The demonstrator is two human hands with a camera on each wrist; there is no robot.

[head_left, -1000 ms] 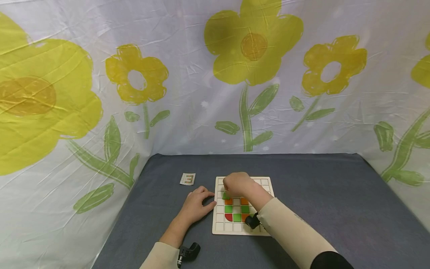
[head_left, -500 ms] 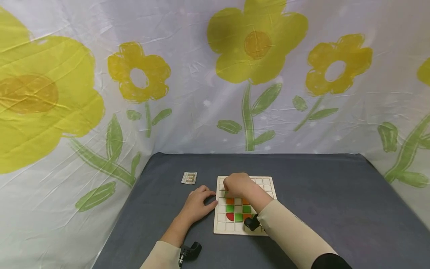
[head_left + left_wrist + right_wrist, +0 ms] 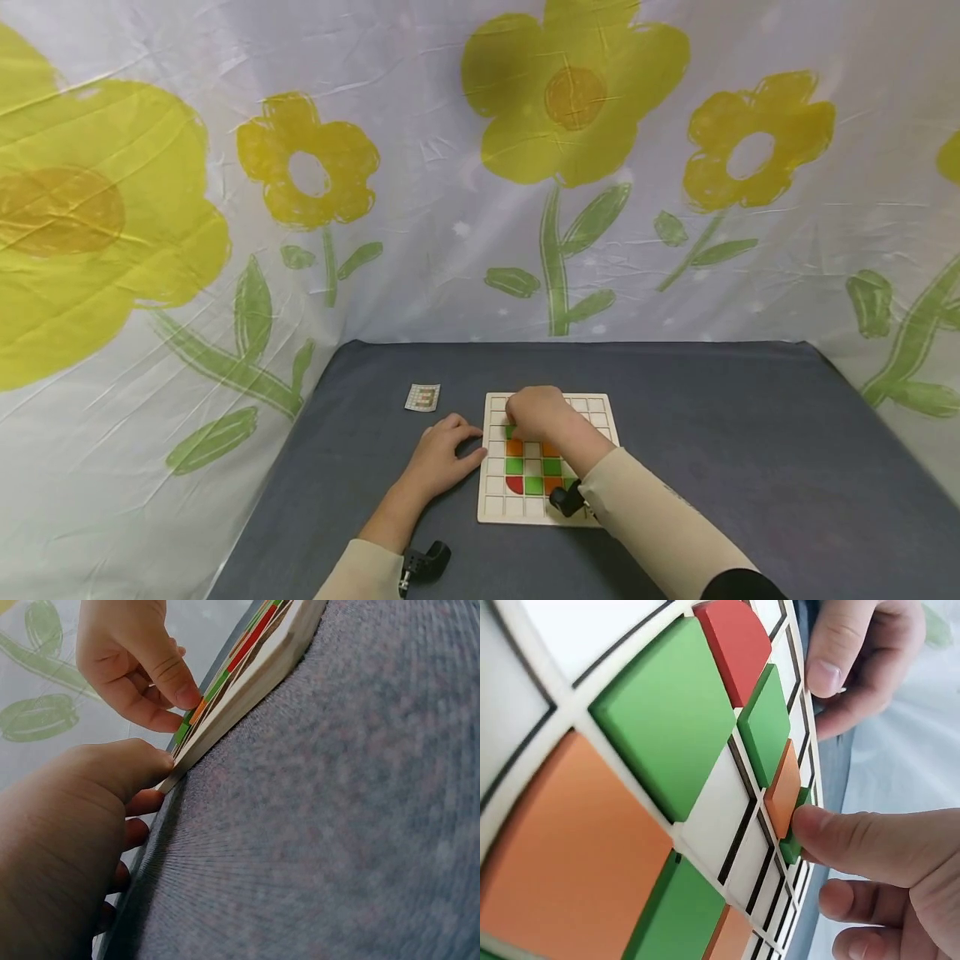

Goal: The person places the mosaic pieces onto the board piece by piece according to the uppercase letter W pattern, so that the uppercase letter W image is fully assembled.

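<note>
A pale wooden grid board (image 3: 491, 505) lies on the table, holding several green, orange and red tiles. My right hand (image 3: 542, 412) is over its upper left part. In the right wrist view its thumb (image 3: 817, 829) touches a green tile (image 3: 790, 850) set beside an orange tile (image 3: 782, 789); the curled fingers below are apart from that tile. A red tile with one rounded corner (image 3: 514, 485) sits lower on the board. My left hand (image 3: 438, 458) rests at the board's left edge, thumb and forefinger touching it and the other fingers relaxed.
A small card with a printed grid pattern (image 3: 423, 397) lies on the dark grey tablecloth (image 3: 712, 433), left of the board. Behind the table hangs a white curtain with yellow flowers (image 3: 420, 250).
The green tile under my right hand went from tilted to lying in the grid. My right hand has shifted slightly right, uncovering more of that tile. My left hand stays at the board's edge.
</note>
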